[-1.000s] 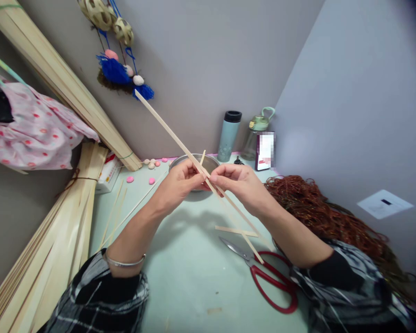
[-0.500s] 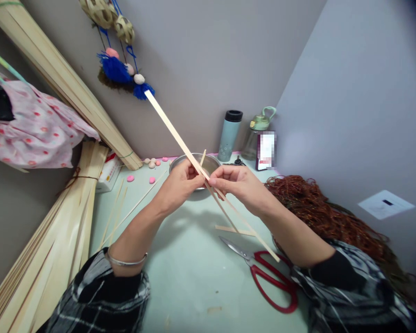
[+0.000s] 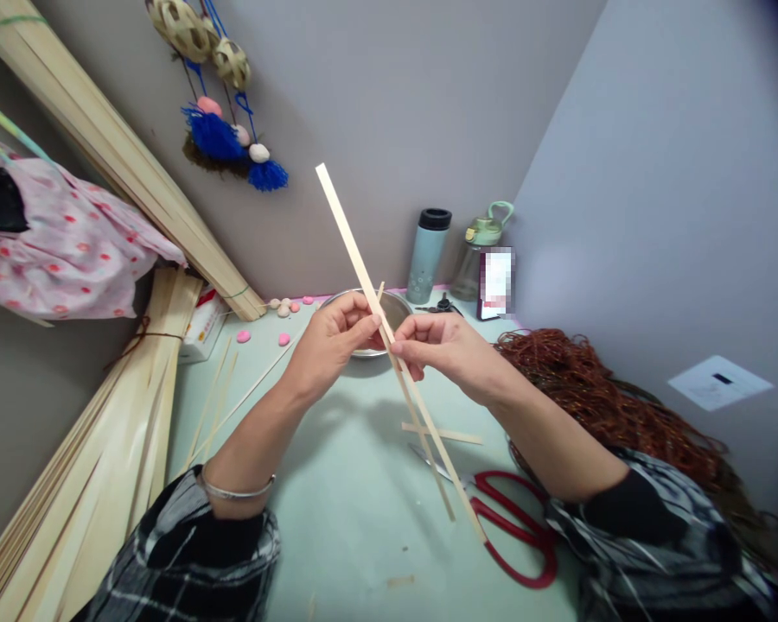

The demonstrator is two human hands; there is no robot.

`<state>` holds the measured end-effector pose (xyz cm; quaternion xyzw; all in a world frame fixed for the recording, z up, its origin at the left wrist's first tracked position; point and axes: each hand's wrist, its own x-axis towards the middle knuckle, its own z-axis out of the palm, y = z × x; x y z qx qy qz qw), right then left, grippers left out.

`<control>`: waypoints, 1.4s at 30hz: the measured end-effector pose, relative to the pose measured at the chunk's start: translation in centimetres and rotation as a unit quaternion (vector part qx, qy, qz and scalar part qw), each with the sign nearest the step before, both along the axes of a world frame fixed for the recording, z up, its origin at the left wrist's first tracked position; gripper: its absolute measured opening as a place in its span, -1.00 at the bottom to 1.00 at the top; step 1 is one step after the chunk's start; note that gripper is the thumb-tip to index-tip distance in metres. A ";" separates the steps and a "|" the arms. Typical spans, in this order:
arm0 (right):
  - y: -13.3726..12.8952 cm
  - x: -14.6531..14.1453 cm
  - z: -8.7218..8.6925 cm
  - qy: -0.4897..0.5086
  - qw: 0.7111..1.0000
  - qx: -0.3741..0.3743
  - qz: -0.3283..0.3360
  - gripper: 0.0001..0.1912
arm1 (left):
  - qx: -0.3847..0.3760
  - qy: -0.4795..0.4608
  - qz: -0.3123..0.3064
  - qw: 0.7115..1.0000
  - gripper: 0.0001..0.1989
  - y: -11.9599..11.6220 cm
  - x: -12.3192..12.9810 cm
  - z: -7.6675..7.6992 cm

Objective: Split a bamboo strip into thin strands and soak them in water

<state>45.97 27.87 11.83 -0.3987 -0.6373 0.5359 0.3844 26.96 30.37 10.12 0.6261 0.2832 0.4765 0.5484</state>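
My left hand (image 3: 337, 341) pinches a pale flat bamboo strip (image 3: 343, 226) between thumb and fingers, in front of a metal bowl (image 3: 398, 304). Close beside it, my right hand (image 3: 441, 350) pinches the same strip a little lower down. Below my fingers the strip parts into two narrower tails, which reach down to the right over the table. The longer tail crosses the red-handled scissors (image 3: 519, 518). A short loose strip (image 3: 450, 434) lies on the table beyond the scissors' blades. Some of my fingertips are hidden behind the strip.
Bundled bamboo strips (image 3: 97, 441) stand at left, below a pink spotted cloth (image 3: 71, 233). A blue tumbler (image 3: 429, 255), a green-lidded bottle (image 3: 476, 259) and a phone (image 3: 496, 285) stand at the back. Brown cord (image 3: 596, 406) is heaped right. Pink pebble-like pieces (image 3: 283, 339) lie back left.
The bamboo strip has swung steeper: its top end moved right, its tails moved left and down. Both hands stay pinched on it near the same place.
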 end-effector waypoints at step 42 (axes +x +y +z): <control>-0.4 -0.2 -0.1 0.001 0.994 -0.073 0.080 -0.64 | -0.030 0.035 -0.068 0.997 -0.84 0.1 -1.4 0.9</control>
